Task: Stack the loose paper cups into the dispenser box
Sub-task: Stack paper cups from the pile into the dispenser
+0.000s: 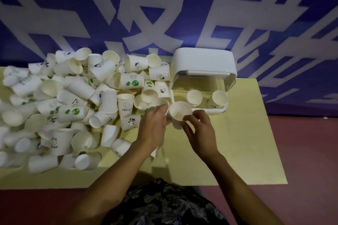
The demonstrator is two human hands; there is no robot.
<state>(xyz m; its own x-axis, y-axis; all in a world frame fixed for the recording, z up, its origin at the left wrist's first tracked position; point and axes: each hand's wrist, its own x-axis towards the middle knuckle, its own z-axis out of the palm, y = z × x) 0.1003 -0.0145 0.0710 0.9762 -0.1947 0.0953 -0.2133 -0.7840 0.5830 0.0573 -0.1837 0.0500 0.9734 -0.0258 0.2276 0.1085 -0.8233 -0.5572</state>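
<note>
A person's two bare hands worked over a pale yellow mat spread on a reddish floor, seen from above. The right hand pinched the near rim of a white cup between thumb and curled fingers, holding it mouth up and slightly tilted. Just beyond that hand stood the box, white, its lid raised at the back; the cup's far rim nearly met the box's front edge. Inside the box stood two cup stacks, a left one and a right one, with bare room between them and behind them. The left hand lay just left of the held cup, fingers curled forward onto a cup at the edge of the pile; whether it gripped that cup could not be told. The pile of loose white cups spread far to the left of that hand, reaching the mat's left and back edges. To the right of the right hand and nearer the person, the mat lay bare to its right edge. A blue banner with large white characters rose behind the box.
</note>
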